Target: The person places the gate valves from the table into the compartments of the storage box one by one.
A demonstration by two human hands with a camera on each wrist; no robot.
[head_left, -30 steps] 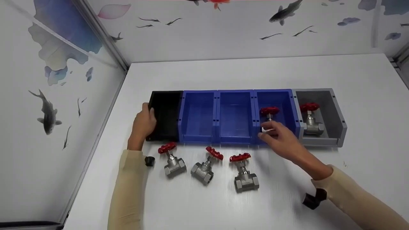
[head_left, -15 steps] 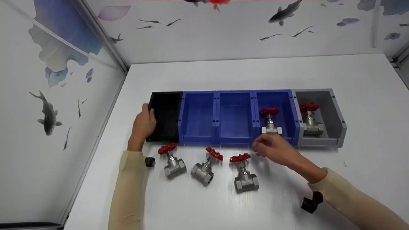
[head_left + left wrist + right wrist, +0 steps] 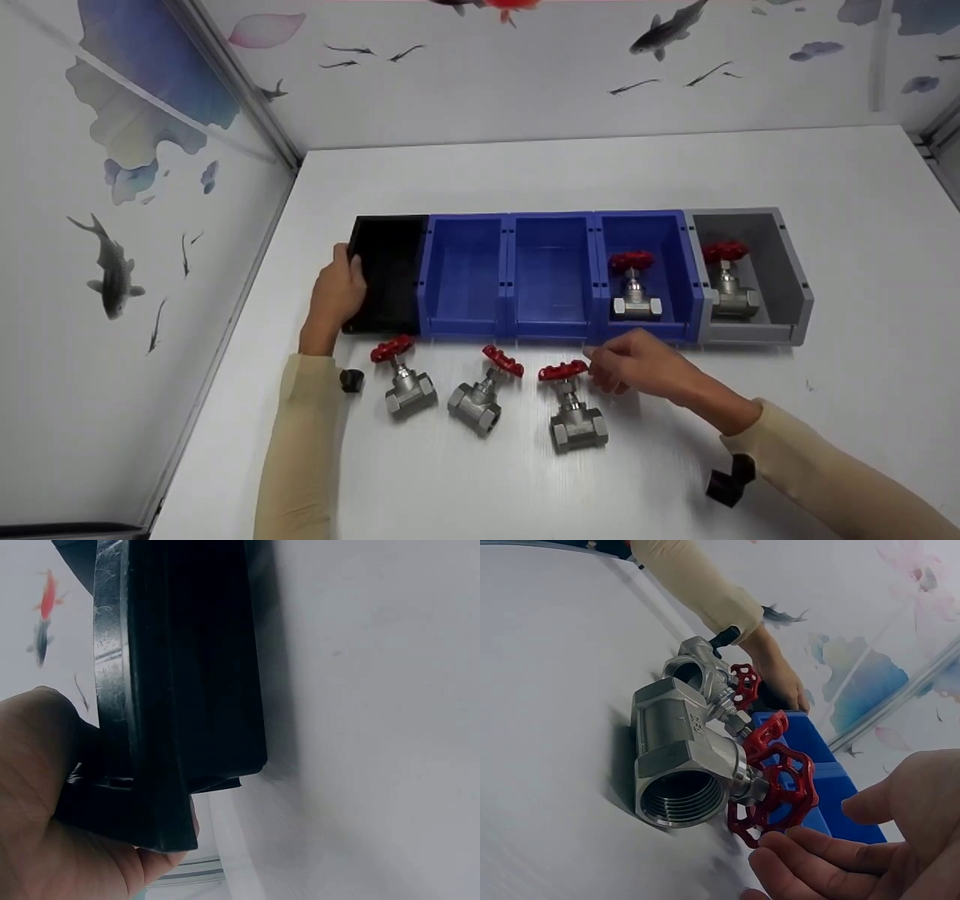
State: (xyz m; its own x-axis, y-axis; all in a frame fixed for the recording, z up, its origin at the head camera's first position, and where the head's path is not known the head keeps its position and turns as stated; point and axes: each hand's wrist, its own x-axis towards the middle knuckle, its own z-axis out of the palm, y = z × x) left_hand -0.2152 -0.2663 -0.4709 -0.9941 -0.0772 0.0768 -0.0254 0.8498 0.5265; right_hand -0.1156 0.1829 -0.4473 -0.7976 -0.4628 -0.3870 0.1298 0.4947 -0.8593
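Observation:
My left hand point(image 3: 337, 292) grips the left wall of the black bin point(image 3: 390, 221). In the left wrist view the thumb and fingers lie on either side of the bin's rim point(image 3: 150, 817). My right hand point(image 3: 637, 364) is just right of the nearest gate valve point(image 3: 577, 424), its fingers beside the red handwheel point(image 3: 780, 791) and holding nothing. In the right wrist view the thumb and fingers are spread apart. Two more valves, a middle valve point(image 3: 476, 401) and a left valve point(image 3: 409, 386), lie on the table, both with red handwheels.
Three blue bins point(image 3: 469, 328) stand in a row between the black bin and a grey bin point(image 3: 795, 300). A valve point(image 3: 636, 306) sits in the rightmost blue bin, and another valve point(image 3: 733, 300) in the grey one. Printed walls point(image 3: 480, 97) border the white table point(image 3: 450, 495).
My right hand has drawn back from the valve in the rightmost blue bin, over its front edge, and down to the nearest valve on the table. The left hand has stayed put.

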